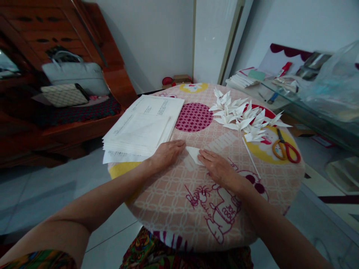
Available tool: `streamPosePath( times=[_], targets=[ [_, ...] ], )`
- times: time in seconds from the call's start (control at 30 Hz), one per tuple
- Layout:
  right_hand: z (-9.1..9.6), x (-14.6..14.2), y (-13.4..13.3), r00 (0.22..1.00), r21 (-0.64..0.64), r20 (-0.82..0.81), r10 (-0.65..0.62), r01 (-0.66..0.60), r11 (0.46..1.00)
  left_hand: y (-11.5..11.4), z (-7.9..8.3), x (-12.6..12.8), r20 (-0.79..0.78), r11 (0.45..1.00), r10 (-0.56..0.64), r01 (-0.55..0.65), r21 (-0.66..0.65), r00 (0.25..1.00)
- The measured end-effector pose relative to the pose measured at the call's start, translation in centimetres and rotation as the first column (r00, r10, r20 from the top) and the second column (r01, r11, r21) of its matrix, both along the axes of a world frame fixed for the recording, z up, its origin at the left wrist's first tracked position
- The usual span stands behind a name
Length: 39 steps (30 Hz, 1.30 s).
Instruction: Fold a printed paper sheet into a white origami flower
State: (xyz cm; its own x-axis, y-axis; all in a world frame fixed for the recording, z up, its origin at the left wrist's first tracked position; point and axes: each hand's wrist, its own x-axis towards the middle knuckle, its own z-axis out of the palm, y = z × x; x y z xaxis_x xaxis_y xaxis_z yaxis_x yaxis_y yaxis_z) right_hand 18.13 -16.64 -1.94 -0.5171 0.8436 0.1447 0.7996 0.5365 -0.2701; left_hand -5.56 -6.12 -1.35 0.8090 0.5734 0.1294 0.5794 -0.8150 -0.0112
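Observation:
A small folded piece of white paper (194, 154) lies flat on the cloth-covered round table (165, 194), between my two hands. My left hand (169, 152) is closed, fingers together, its fingertips at the paper's left corner; the thumb is hidden. The fingers of my right hand (217, 166) are pressed together over the paper's right end, covering part of it. Close to my left hand is a stack of white paper sheets (140, 125), some with print. Beyond my right hand, several folded white paper pieces with pointed tips (238, 112) lie in a heap.
Scissors (286, 147) with orange and red handles lie near the table's right edge. A thin white stick (251, 158) rests left of them. A glass-topped stand (308, 112) with a plastic bag (333, 82) is at right. A wooden bench (117, 86) holding bags stands at left.

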Motion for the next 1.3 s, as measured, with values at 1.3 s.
streamPosePath(
  times=[1.3],
  targets=[
    [-0.7,0.1,-0.1,1.000,0.079,0.010,0.029,-0.030,0.996,-0.1,-1.9,3.5,0.558,0.867,0.092,0.209,-0.452,0.825]
  ],
)
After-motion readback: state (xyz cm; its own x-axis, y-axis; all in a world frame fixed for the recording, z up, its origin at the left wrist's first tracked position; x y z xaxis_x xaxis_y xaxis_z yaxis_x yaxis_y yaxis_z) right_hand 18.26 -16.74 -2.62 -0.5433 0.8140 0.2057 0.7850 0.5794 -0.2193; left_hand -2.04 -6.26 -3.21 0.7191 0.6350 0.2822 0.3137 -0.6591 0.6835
